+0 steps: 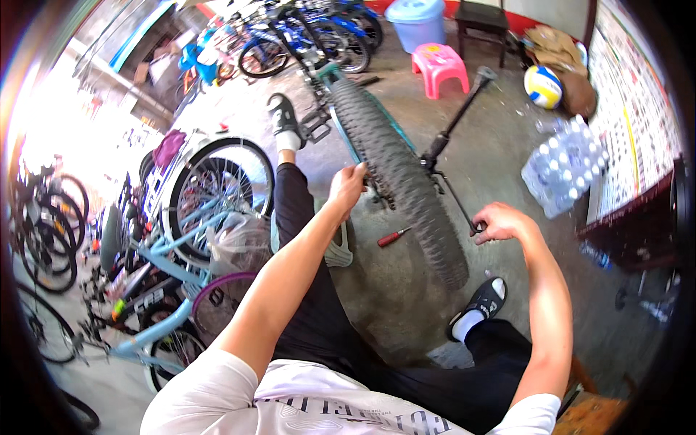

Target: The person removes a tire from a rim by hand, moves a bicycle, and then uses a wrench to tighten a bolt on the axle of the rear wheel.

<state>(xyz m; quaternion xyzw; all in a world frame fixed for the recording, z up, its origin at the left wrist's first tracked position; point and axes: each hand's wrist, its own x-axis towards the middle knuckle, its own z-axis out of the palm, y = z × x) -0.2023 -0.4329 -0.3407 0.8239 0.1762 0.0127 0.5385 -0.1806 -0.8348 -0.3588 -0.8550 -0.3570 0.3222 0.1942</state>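
A bicycle's wide knobby tire (406, 170) runs down the middle between my legs, its tread smeared as if turning. My left hand (348, 190) is curled at the left side of the bicycle, beside the teal frame and the chain parts. What its fingers grip is hidden. My right hand (500, 221) is closed round the lower end of a thin black rod (457, 199). That rod slants up to the right side of the wheel's middle. Close by, a black leg with a grey foot (464, 112) sticks out to the upper right. A red-handled screwdriver (393, 238) lies on the floor left of the tire.
Several bicycles crowd the left, with a light blue frame (170, 261) nearest. More blue bicycles (319, 40) stand at the back. A pink stool (441, 69), a blue bucket (417, 25), a ball (543, 87) and packed water bottles (562, 167) are on the right.
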